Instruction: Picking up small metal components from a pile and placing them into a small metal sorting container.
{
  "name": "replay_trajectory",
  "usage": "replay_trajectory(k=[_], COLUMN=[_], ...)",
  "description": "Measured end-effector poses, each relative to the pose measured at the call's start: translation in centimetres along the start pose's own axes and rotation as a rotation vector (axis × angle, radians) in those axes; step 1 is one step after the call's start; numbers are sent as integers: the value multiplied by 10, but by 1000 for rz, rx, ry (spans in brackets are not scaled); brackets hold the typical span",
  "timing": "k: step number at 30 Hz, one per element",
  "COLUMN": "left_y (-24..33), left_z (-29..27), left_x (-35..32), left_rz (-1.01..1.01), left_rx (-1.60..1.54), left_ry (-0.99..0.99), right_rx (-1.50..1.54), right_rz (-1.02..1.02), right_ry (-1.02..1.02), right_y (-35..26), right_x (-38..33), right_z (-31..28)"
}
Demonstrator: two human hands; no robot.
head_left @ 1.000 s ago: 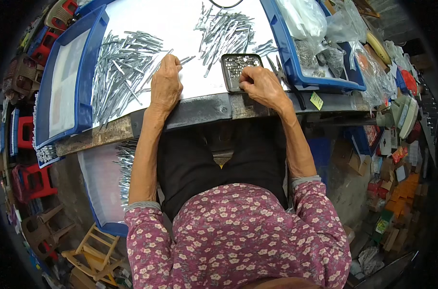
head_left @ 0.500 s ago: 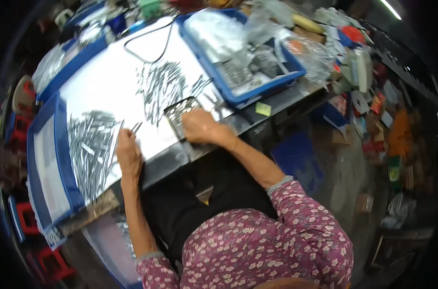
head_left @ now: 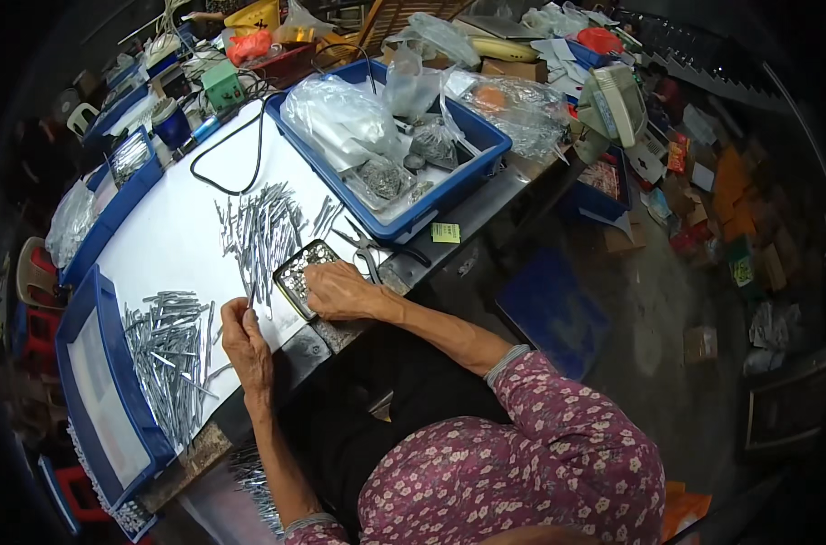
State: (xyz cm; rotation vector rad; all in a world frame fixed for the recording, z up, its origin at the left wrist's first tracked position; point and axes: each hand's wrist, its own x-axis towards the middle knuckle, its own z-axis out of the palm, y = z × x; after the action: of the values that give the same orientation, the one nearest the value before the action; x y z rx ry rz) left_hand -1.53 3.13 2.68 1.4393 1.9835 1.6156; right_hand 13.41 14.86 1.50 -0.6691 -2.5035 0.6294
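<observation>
Up at the far end, a green box-shaped device [head_left: 222, 86] sits near a crumpled red plastic bag [head_left: 249, 47]! Across to the right, a long yellow banana-shaped thing [head_left: 504, 49] lies by a brown cardboard box [head_left: 513, 70], and down below, a flat blue sheet [head_left: 554, 313] spreads over the grey floor [head_left: 649, 381], a small brown carton [head_left: 701, 344] well apart from it, orange sheets [head_left: 734, 195] heaped beyond

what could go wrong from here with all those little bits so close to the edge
The shallow tray sits near the table edge, so a nudge from the right hand might spill its small pieces.
The pliers lie close to that hand, which might knock them.
The thin metal strip in the left hand's grip might slip.
</observation>
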Motion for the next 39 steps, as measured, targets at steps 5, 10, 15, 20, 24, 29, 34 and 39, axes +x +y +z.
replay_trajectory(k=[5,10,15,20,24,29,34,39], left_y=[17,25,34,44,36,37,45,35], left_z=[22,39,54,57,62,59,51,49], left_x=[2,4,6,8,8,10,10,9], left_rz=[-80,-115,-41,-107,-138,-293,-320,-326], left_rx=[-206,-295,-207,-207,-269,-592,-639,-672], left_ry=[-62,-129,-113,-113,-75,-132,-192,-309], right_rx=[86,439,524,647,777,657,552,228], right_rz=[51,189,152,131,203,143,45,-201], right_ry=[116,182,241,251,206,271,324,428], right_y=[-5,-21,-5,-11,-13,-23,-24,-27], right_x=[-2,-3,-4,-6,-8,-15,-17,-15], right_z=[-8,-19,-5,-12,-15,-22,-25,-32])
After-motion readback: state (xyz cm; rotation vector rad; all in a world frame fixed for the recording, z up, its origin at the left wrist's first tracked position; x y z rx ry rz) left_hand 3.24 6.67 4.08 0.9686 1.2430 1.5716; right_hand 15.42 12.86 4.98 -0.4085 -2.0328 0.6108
